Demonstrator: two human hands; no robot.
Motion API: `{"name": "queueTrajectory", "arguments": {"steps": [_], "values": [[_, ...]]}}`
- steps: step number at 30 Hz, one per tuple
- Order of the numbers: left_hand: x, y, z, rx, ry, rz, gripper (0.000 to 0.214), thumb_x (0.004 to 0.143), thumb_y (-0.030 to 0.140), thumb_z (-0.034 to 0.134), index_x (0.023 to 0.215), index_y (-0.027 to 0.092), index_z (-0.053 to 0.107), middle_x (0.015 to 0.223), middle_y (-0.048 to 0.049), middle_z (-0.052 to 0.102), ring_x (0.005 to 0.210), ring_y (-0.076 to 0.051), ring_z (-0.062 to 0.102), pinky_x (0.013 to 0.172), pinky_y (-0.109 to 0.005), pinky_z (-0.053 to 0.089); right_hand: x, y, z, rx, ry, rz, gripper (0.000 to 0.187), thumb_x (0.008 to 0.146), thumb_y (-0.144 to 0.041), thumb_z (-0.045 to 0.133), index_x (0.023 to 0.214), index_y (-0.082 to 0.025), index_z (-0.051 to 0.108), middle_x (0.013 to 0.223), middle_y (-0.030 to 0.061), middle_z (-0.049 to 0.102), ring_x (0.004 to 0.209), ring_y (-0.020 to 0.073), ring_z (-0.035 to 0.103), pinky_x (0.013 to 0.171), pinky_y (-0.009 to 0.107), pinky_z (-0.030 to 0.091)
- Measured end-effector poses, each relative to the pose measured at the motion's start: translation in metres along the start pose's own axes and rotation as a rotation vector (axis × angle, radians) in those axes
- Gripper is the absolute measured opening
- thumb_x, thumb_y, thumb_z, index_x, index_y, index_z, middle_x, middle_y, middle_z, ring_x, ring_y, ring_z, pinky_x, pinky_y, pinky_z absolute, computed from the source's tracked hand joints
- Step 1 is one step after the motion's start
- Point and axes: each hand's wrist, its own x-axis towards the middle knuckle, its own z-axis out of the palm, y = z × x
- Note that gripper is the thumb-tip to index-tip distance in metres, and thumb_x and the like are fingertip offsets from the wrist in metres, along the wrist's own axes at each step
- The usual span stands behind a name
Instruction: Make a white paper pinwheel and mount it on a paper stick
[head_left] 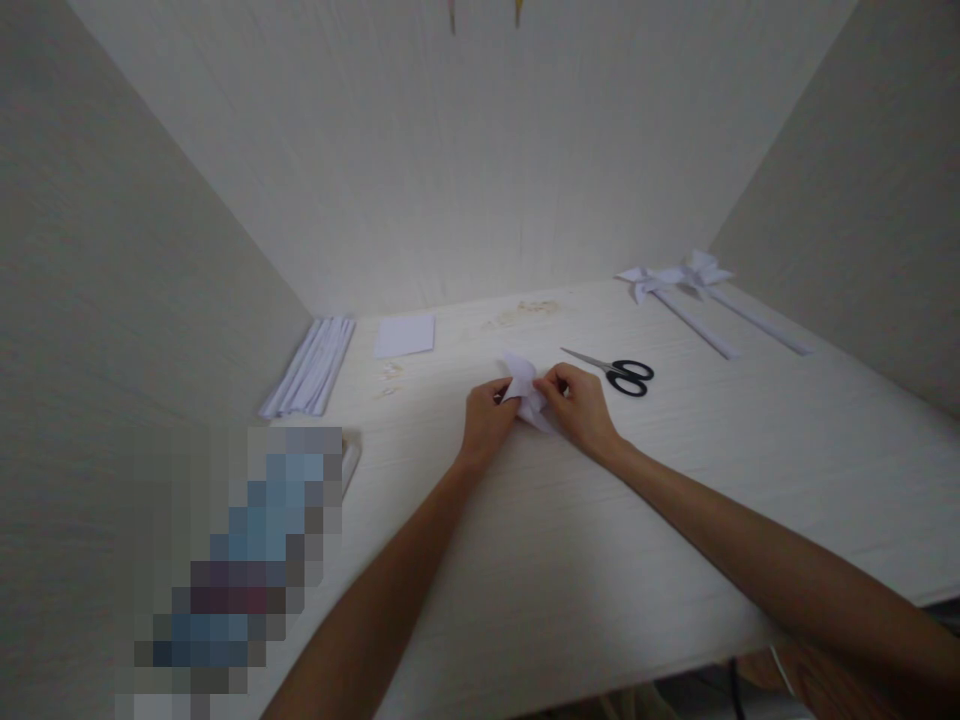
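Between my hands is a white paper pinwheel (523, 374) with its blades partly curled, held just above the middle of the table. My left hand (489, 415) pinches its left side. On the right, the fingertips of my right hand (576, 402) are closed on another part of the same paper. My fingers cover some of the folds, so the pinwheel's centre is hard to make out. Just beyond my right hand lie scissors (628, 378) with black handles, their blades pointing to the far left.
Two paper pinwheels on white sticks (694, 322) lie at the back right. A bundle of white paper sticks (311, 368) and a stack of square paper (405, 336) are at the back left. A blurred-out object (255, 560) covers the left edge. Walls (480, 180) enclose the white table (675, 560).
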Motion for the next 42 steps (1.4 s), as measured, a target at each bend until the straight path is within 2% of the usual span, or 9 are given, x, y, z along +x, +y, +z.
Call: {"name": "queueTrajectory", "arguments": {"steps": [6, 12, 19, 25, 28, 33, 37, 42], "values": [[0.001, -0.002, -0.001, -0.029, 0.052, -0.042, 0.024, 0.063, 0.014, 0.047, 0.076, 0.013, 0.067, 0.070, -0.0010, 0.064, 0.066, -0.015, 0.057, 0.061, -0.025, 0.044, 0.000, 0.002, 0.001, 0.040, -0.030, -0.051, 0.013, 0.072, -0.020, 0.053, 0.060, -0.015, 0.055, 0.057, 0.0006, 0.055, 0.054, 0.0117, 0.047, 0.053, 0.023, 0.034], [0.001, 0.000, -0.001, -0.066, 0.074, -0.076, 0.025, 0.063, 0.014, 0.047, 0.079, 0.012, 0.067, 0.073, -0.0026, 0.064, 0.066, -0.014, 0.057, 0.061, -0.026, 0.044, -0.001, 0.003, 0.004, -0.055, -0.044, -0.024, 0.027, 0.074, -0.028, 0.053, 0.051, -0.016, 0.049, 0.048, -0.0009, 0.049, 0.047, 0.0104, 0.042, 0.047, 0.023, 0.030], [0.001, 0.000, -0.001, -0.058, 0.071, -0.067, 0.023, 0.062, 0.014, 0.048, 0.075, 0.012, 0.067, 0.068, -0.0019, 0.062, 0.063, -0.014, 0.054, 0.057, -0.024, 0.043, -0.001, 0.005, 0.003, -0.025, -0.019, -0.108, 0.013, 0.070, -0.022, 0.058, 0.059, -0.015, 0.056, 0.056, 0.0003, 0.055, 0.053, 0.0109, 0.047, 0.051, 0.022, 0.033], [0.000, 0.001, -0.001, -0.063, 0.074, -0.066, 0.023, 0.063, 0.014, 0.047, 0.074, 0.012, 0.067, 0.068, -0.0024, 0.062, 0.062, -0.014, 0.055, 0.057, -0.024, 0.043, -0.002, 0.004, 0.004, -0.090, -0.028, -0.056, 0.030, 0.074, -0.033, 0.055, 0.050, -0.016, 0.047, 0.048, -0.0018, 0.047, 0.046, 0.0097, 0.040, 0.047, 0.023, 0.028], [-0.001, 0.004, -0.002, -0.039, 0.072, -0.041, 0.021, 0.063, 0.012, 0.048, 0.072, 0.011, 0.067, 0.067, -0.0020, 0.062, 0.062, -0.013, 0.054, 0.058, -0.024, 0.042, -0.002, 0.003, 0.005, -0.141, -0.044, -0.086, 0.035, 0.078, -0.036, 0.050, 0.049, -0.017, 0.044, 0.047, -0.0023, 0.043, 0.046, 0.0097, 0.037, 0.046, 0.023, 0.025], [0.000, 0.001, -0.001, -0.049, 0.062, -0.035, 0.021, 0.065, 0.013, 0.047, 0.073, 0.012, 0.067, 0.066, -0.0010, 0.062, 0.062, -0.013, 0.054, 0.057, -0.023, 0.042, -0.002, 0.005, 0.005, -0.096, -0.038, -0.129, 0.024, 0.076, -0.030, 0.054, 0.057, -0.017, 0.048, 0.054, -0.0010, 0.048, 0.050, 0.0104, 0.041, 0.048, 0.023, 0.028], [0.002, -0.005, 0.000, -0.085, 0.072, -0.057, 0.023, 0.065, 0.013, 0.049, 0.079, 0.013, 0.067, 0.071, -0.0017, 0.064, 0.066, -0.013, 0.055, 0.059, -0.024, 0.043, -0.001, 0.006, 0.005, 0.005, -0.021, -0.084, 0.016, 0.071, -0.024, 0.058, 0.059, -0.016, 0.053, 0.054, -0.0010, 0.051, 0.051, 0.0105, 0.044, 0.048, 0.022, 0.032], [0.002, -0.005, 0.000, -0.103, 0.072, -0.018, 0.024, 0.067, 0.015, 0.050, 0.085, 0.010, 0.066, 0.079, -0.0057, 0.066, 0.070, -0.015, 0.058, 0.065, -0.026, 0.045, -0.001, 0.007, 0.006, 0.045, 0.017, -0.072, 0.012, 0.067, -0.022, 0.063, 0.058, -0.015, 0.059, 0.054, 0.0001, 0.055, 0.049, 0.0105, 0.046, 0.047, 0.022, 0.034]]}}
